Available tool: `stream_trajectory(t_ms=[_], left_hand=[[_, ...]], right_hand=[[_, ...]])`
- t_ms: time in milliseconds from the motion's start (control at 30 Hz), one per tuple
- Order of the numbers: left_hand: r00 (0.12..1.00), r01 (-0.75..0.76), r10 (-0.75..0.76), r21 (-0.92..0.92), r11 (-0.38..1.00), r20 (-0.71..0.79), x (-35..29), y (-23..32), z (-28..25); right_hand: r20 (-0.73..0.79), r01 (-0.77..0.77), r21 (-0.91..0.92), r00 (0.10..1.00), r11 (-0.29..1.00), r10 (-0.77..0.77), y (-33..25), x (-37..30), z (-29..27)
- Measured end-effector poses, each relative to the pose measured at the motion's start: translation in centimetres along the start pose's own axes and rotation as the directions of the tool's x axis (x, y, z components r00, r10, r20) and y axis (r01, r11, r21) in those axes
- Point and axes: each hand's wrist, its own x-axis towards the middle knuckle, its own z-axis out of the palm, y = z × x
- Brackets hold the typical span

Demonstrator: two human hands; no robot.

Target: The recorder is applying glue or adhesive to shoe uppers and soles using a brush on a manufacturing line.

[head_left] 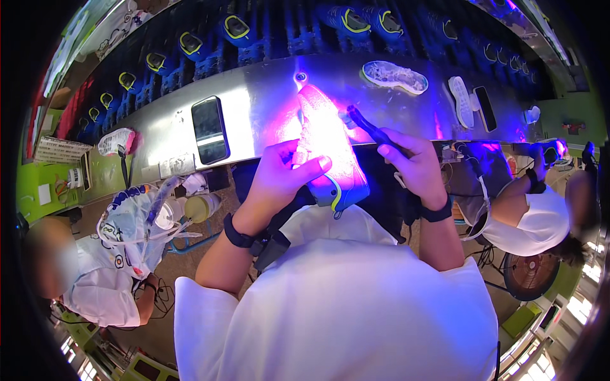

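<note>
My left hand (283, 171) is closed on a shoe upper (327, 133), thumb lying across its side. A glaring violet-white light washes out the upper's underside. At its near end, blue material and a yellow-green collar edge (335, 189) show. My right hand (416, 166) grips a dark-handled brush (372, 129). Its bristle head points toward the upper, just right of it; I cannot tell whether they touch. Beyond the upper's far tip sits a small round metal fitting (300, 77) on the bench.
On the metal bench (168, 136) lie a phone (210, 130), a shoe sole (395, 77), a white sole (460, 103) and a second phone (486, 108). Blue shoes (236, 27) line a dark rack behind. Co-workers sit left (101, 279) and right (527, 216).
</note>
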Motion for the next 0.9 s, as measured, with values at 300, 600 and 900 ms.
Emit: stream_trajectory(t_ms=[300, 600, 900], left_hand=[[0.993, -0.08, 0.082, 0.021, 0.997, -0.09, 1.3, -0.1, 1.2], [0.995, 0.033, -0.045, -0.132, 0.991, -0.092, 3.0, 0.1, 3.1], [0.976, -0.078, 0.061, -0.073, 0.994, -0.209, 2.3, -0.3, 2.8]], right_hand=[[0.24, -0.196, 0.106, 0.956, 0.975, 0.166, 0.3, -2.8, -4.4], [0.091, -0.073, -0.053, 0.993, 0.996, 0.078, 0.9, -3.8, -6.0], [0.194, -0.028, -0.116, 0.98, 0.993, 0.05, -0.6, -1.6, -6.6]])
